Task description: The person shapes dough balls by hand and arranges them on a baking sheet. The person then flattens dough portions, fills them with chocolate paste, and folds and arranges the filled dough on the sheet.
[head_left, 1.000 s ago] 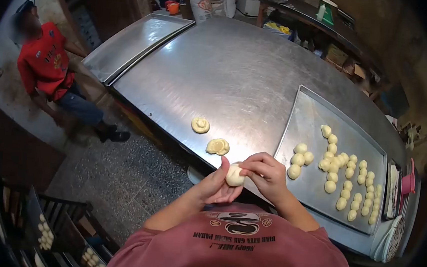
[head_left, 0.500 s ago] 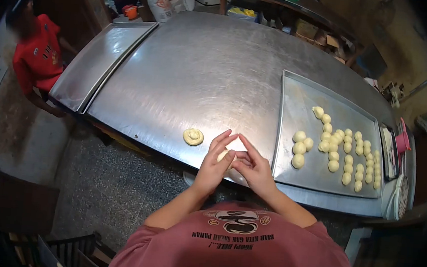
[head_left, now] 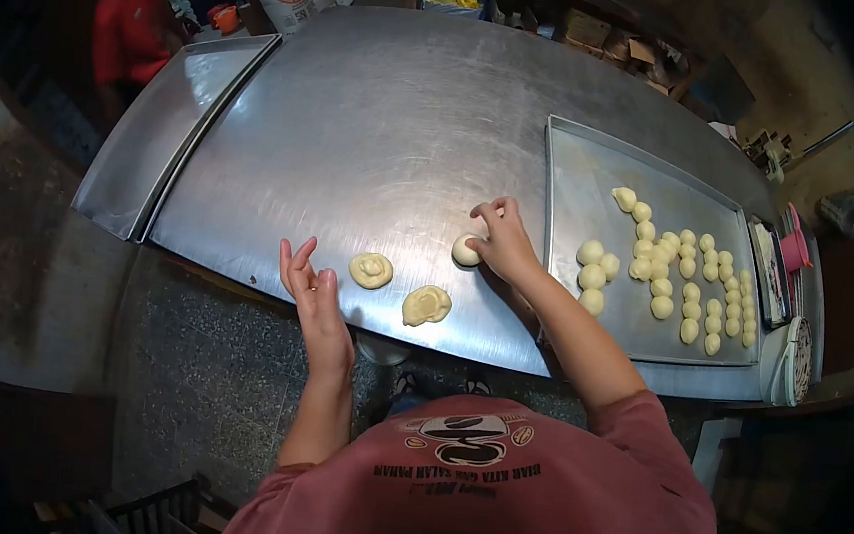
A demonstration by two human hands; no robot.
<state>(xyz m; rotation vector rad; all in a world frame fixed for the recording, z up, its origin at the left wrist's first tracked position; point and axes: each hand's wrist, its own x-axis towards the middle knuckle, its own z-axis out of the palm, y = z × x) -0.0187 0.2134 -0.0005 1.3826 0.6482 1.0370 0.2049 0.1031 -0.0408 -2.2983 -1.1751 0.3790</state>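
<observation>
My right hand (head_left: 503, 235) reaches over the table with curved, parted fingers. Its thumb lies at the edge of a smooth, pale dough ball (head_left: 464, 251), while the other fingertips sit beyond the ball, not wrapped round it. My left hand (head_left: 313, 293) is raised at the table's front edge, fingers spread and nothing in them. Between the hands are two flattened dough pieces: a round one (head_left: 372, 271) with a swirled top, beside my left hand, and an uneven one (head_left: 427, 307) with a hollowed middle, nearer my body.
A metal tray (head_left: 553, 192) on the right bears several dough balls (head_left: 594, 277) in clusters and rows. Another metal tray (head_left: 162, 131) lies at the table's left end. Beyond it is a person in a red shirt (head_left: 129, 33). A pink container (head_left: 796, 246) stands far right.
My hands, earlier together around dough, have parted: left hand leftward, right hand up to a dough ball. A second flattened dough piece now lies on the table. The view and the person in red have shifted.
</observation>
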